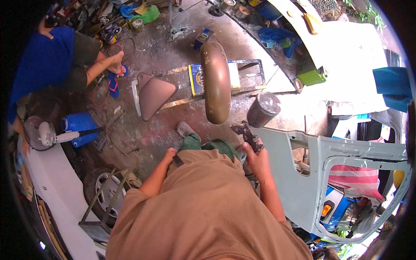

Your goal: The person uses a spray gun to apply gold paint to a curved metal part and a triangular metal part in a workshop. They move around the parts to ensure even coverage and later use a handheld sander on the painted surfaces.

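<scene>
Head view: right hand (256,159) fingers grip one spray gun (246,132); left hand (169,154) fingers unclear; two brown panels.

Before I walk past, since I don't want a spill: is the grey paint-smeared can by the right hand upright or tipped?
Upright: the grey can stands on its base on the floor, its flat top facing up.

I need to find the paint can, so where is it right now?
In the head view, the paint can stands on the floor ahead and to the right, just beyond the right hand and right of the long brown fender.
</scene>
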Available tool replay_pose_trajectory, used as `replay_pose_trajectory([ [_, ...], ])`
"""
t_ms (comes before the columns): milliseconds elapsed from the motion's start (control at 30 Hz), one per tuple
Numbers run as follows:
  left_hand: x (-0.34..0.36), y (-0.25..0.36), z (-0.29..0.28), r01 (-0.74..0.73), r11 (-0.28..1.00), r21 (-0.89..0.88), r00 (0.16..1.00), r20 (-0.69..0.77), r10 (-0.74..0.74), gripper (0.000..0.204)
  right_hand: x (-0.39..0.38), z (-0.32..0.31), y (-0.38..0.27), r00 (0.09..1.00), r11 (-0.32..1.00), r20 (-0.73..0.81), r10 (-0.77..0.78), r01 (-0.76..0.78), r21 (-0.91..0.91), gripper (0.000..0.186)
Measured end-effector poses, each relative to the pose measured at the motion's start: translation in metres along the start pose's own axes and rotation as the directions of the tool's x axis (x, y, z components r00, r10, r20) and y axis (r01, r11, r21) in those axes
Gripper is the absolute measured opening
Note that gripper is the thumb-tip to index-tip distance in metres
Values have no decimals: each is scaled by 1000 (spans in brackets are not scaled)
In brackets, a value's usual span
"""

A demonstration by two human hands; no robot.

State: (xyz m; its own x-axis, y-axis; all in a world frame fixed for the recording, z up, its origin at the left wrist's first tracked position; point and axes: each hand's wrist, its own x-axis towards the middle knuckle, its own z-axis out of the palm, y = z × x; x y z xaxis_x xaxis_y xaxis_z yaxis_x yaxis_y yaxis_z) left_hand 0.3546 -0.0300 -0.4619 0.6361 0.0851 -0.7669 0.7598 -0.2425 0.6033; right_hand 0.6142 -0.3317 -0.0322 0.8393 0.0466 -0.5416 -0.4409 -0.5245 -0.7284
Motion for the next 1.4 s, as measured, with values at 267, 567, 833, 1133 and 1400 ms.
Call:
replay_pose_trajectory([
  [267, -35, 47, -23, 23, 997, -67, 984, -176, -35, 10, 23, -6, -16, 978, 992, -170, -122, 124, 1, 26],
  [567, -40, 38, -14, 5, 991, 137, 982, -186, 21, 28, 24, -6, -43, 992, 989, -115, -48, 31, -142, 33],
  [833, -24, 14, -5, -76, 997, 15, 988, -134, 78, 30, 66, -8, -48, 970, 967, -14, -243, 242, -75, 25],
  [1133, -51, 55, -1, 90, 950, -301, 970, -190, -152, 22, 97, -31, -70, 970, 965, -63, -236, 227, -135, 25],
  [1400, -54, 108, 11, 83, 944, -320, 958, -234, -164, 26, 130, -44, -81, 952, 942, 73, -298, 305, -139, 26],
])
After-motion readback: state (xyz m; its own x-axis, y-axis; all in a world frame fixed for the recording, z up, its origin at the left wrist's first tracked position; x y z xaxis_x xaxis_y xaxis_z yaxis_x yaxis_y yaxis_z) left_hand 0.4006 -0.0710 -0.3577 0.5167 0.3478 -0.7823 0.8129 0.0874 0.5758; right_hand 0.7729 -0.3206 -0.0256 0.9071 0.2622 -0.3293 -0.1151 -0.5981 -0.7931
